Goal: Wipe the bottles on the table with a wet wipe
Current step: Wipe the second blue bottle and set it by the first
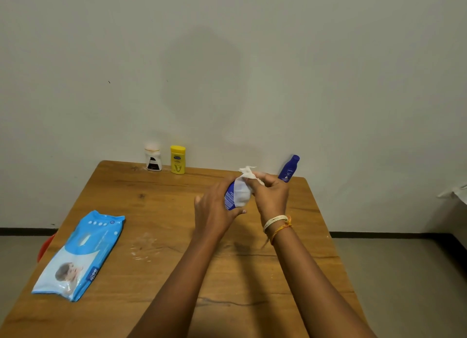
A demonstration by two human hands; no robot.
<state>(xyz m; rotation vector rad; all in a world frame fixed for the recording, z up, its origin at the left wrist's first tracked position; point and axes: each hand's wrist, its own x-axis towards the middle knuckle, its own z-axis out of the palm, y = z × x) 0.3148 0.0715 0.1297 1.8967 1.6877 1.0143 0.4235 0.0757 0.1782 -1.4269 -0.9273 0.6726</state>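
Note:
Above the middle of the wooden table [156, 211], my left hand [214, 209] grips a blue bottle [229, 198]; only its lower labelled side shows. My right hand [271, 195] presses a white wet wipe [242, 188] against the bottle's upper part, which the wipe hides. Three more bottles stand at the table's far edge: a white bottle with a black label [153, 158], a yellow bottle [178, 159] beside it, and a dark blue bottle [288, 169] at the right, just behind my right hand.
A light blue pack of wet wipes [80, 255] lies flat near the table's left edge. A faint white smear [144, 246] marks the tabletop beside it. A plain wall rises directly behind the table. Something red [46, 245] pokes out beyond the left edge.

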